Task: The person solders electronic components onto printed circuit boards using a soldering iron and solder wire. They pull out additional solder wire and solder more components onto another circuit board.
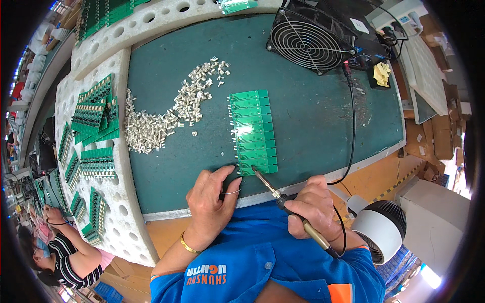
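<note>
A green circuit board panel (255, 131) lies on the dark green work mat, with a row of small pins along its left edge. My right hand (314, 209) is wrapped round a soldering iron (283, 199), whose tip meets the panel near its lower edge. At the panel's lower left corner is my left hand (209, 199), fingers curled and thumb close to the index finger. From it shows a short bit of thin solder wire (231, 192). Left of the panel spreads a heap of small white pin connectors (156, 129).
White foam boards with holes (124, 212) border the mat at left and top, carrying several finished-looking green boards (97, 162). A black fan (308, 43) stands at the back right, near the iron's black cable (353, 126). A yellow sponge (381, 74) sits beyond. Another person (76, 252) works at far left.
</note>
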`<state>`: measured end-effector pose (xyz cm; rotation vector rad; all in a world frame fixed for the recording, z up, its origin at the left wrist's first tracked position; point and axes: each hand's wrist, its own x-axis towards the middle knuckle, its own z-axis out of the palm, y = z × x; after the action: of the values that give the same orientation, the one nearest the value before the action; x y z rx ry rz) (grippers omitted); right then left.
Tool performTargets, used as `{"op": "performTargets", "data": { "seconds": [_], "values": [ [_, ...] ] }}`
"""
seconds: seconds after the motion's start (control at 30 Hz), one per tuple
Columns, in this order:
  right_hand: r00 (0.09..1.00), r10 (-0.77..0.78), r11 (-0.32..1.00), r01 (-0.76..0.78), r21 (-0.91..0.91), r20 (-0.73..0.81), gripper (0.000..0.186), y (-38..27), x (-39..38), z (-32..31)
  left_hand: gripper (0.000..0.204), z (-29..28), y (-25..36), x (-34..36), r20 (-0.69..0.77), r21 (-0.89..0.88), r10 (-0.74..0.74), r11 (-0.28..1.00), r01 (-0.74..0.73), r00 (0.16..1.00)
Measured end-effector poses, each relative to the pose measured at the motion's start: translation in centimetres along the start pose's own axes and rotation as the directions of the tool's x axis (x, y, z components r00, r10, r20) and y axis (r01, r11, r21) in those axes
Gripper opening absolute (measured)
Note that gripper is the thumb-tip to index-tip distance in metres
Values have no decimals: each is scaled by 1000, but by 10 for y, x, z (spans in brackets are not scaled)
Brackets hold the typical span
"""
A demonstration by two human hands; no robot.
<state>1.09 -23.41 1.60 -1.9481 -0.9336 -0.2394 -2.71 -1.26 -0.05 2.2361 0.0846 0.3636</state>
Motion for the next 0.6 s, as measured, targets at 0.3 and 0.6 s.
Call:
{"op": "performTargets", "data": {
  "seconds": [0.3,0.6],
  "values": [
    [999,22,1000,-22,6,35,23,16,12,3,25,-1,3,2,5,-27,-37,999,37,999],
    [975,-69,971,115,-210,213,33,32,34,8,20,-4,4,4,2,-11,-57,998,57,998]
  ]
}}
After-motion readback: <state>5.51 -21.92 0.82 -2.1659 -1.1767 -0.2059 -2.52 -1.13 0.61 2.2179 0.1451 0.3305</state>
